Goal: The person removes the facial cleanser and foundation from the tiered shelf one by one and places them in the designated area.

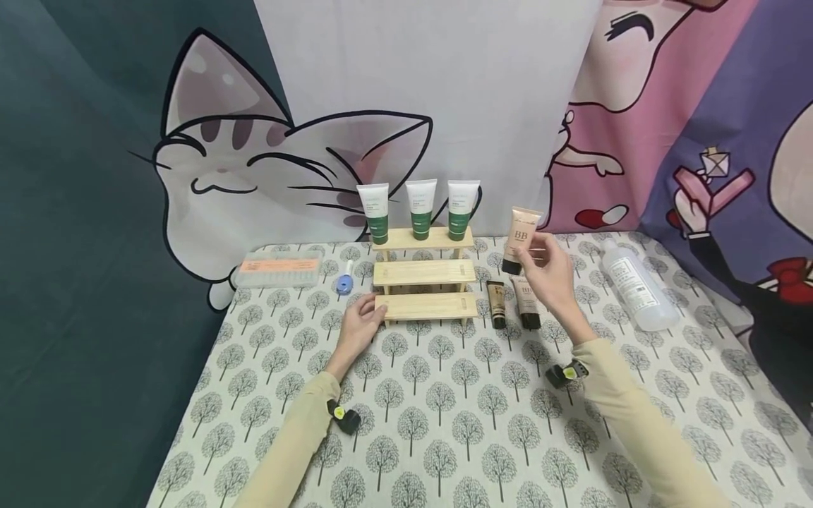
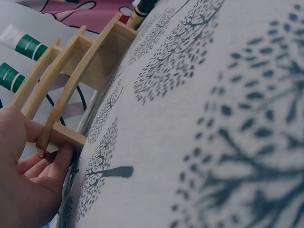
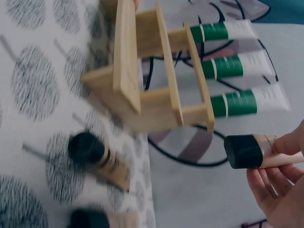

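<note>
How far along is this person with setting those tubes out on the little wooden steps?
Done, it seems: three green-and-white tubes stand on the top step of the wooden rack. In hand: the right hand holds a beige BB tube in the air, while the left hand steadies the bottom step. Left: two more beige tubes lie on the tablecloth, and the two lower steps are bare.

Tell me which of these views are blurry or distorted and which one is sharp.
Head view: evenly lit and sharp, with slight wide-angle bending at the edges. Left wrist view: the tablecloth close to the lens is badly out of focus, while the wooden rack is clearer. Right wrist view: the dark-capped tubes on the table look smeared; the BB tube is clearer.
</note>
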`<state>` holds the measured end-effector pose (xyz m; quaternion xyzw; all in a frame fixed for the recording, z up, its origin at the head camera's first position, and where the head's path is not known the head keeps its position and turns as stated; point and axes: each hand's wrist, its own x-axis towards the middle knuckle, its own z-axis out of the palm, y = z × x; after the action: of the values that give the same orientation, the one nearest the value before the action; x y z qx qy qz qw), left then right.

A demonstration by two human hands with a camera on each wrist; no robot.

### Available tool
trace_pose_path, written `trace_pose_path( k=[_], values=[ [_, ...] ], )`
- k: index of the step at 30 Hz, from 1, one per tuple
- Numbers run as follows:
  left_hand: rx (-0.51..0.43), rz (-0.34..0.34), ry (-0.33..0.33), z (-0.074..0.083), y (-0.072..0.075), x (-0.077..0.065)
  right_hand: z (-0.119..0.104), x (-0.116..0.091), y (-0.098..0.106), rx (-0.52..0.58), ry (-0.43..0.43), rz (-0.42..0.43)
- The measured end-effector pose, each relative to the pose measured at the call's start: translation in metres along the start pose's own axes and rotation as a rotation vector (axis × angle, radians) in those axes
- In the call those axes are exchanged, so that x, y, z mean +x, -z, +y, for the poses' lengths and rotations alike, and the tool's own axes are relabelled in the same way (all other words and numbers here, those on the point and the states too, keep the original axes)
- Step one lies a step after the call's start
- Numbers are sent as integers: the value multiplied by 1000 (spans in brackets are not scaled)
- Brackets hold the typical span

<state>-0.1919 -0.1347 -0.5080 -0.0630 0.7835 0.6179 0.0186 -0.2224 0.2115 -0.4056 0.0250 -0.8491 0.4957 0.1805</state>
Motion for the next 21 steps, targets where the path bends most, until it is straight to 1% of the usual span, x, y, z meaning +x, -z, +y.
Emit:
trace_pose_path(
  k=[6, 11, 15, 21],
  values=[
    [-2, -6, -12, -3, 1, 0, 19, -3, 18, -70, -49, 25],
    [-2, -7, -17, -3, 1, 0, 36, -7, 30, -108, -109, -1],
    [5, -6, -14, -4, 1, 1, 48, -11, 38, -143, -123, -3],
    [2, -3, -10, -4, 1, 2, 62, -18, 47, -158, -143, -18]
  ],
)
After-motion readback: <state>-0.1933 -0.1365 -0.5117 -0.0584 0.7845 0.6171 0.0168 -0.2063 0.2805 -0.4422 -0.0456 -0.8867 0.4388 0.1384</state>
